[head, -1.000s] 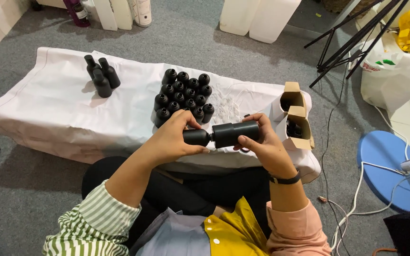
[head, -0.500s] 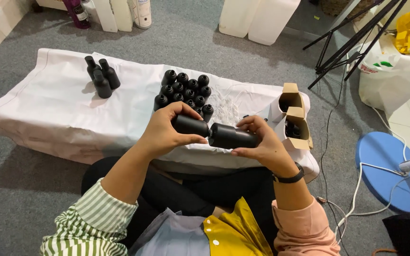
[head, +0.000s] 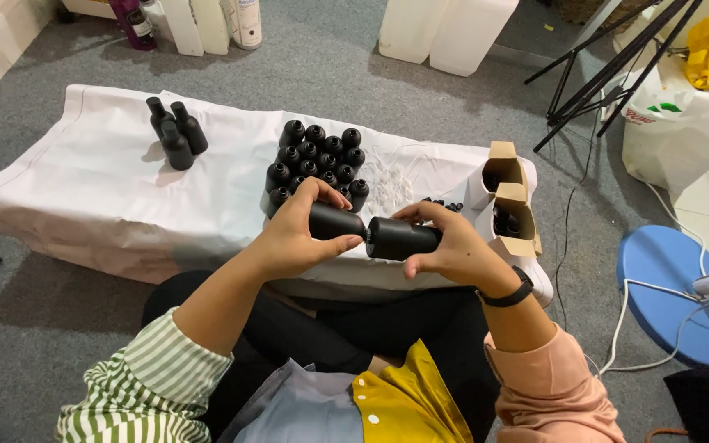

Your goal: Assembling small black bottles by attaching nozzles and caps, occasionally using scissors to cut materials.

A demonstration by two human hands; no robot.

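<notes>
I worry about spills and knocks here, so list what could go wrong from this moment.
1. The left hand and right hand each hold a black bottle neck to neck in the air; a slip might drop one onto the lap.
2. The cluster of upright bottles stands just behind the hands; a nudge could topple several.
3. The cardboard boxes sit at the sheet's edge and might tip off.

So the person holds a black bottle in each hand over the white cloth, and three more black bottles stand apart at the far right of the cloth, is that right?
Not quite. The left hand and right hand do each hold a black bottle over the white cloth, but the three separate bottles stand at the far left of the cloth, not the right. The head view shows this.
</notes>
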